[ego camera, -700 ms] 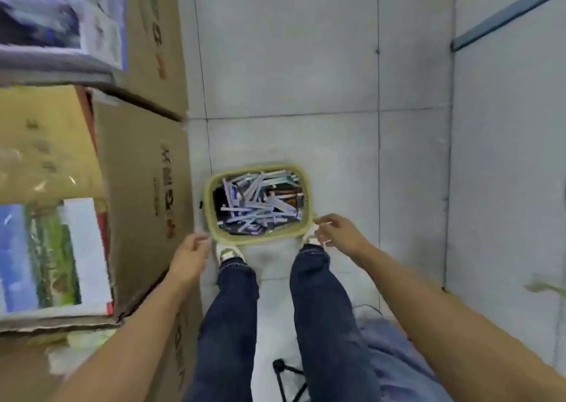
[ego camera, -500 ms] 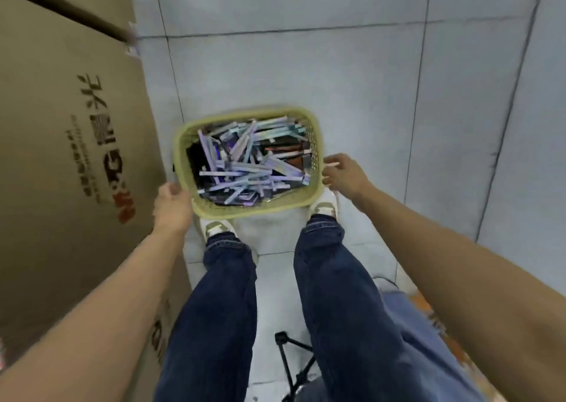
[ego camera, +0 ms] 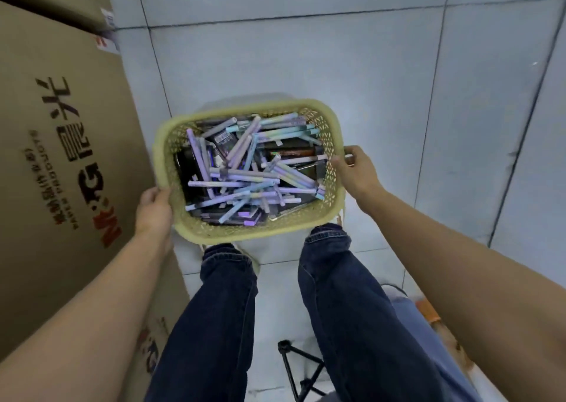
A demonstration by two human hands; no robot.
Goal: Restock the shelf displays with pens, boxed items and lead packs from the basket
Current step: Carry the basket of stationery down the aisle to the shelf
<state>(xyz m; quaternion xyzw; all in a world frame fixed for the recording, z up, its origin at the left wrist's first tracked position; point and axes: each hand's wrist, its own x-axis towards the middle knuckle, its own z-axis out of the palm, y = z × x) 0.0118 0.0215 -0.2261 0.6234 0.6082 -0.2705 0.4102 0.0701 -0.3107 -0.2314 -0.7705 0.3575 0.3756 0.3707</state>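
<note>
The basket (ego camera: 245, 234), a pale yellow lattice tub, is sitting between the person's two hands, directly ahead of their knees. It appears to be hanging just above the floor rather than resting on it, since a soft shadow is spreading beyond its far rim. Inside it, pastel pens (ego camera: 245, 184) are lying crisscrossed in a loose heap over dark boxed items (ego camera: 294, 152). Which of those flat packs are lead refills I cannot tell.

The left hand (ego camera: 153, 208) is gripping the basket's left rim near the close corner, fingers curling under the edge. The right hand (ego camera: 356, 172) is pinching the right rim, with the thumb tucked inside the lattice wall and the fingers outside. Gripping opposite sides like this is probably keeping the load level so the loose pens are not sliding out.

Just left of the basket, a big printed cardboard carton (ego camera: 61, 156) is crowding the left forearm. That likely explains why that hand is taking the near corner instead of the middle of the side. Grey floor tiles (ego camera: 306, 64) are stretching away beyond the basket. On the near side of it, the person's jeans-clad legs (ego camera: 226, 309) are standing slightly apart, and a small black folding stand (ego camera: 303, 368) is showing between them. No shelf is showing in this view, so restocking is not yet beginning.
</note>
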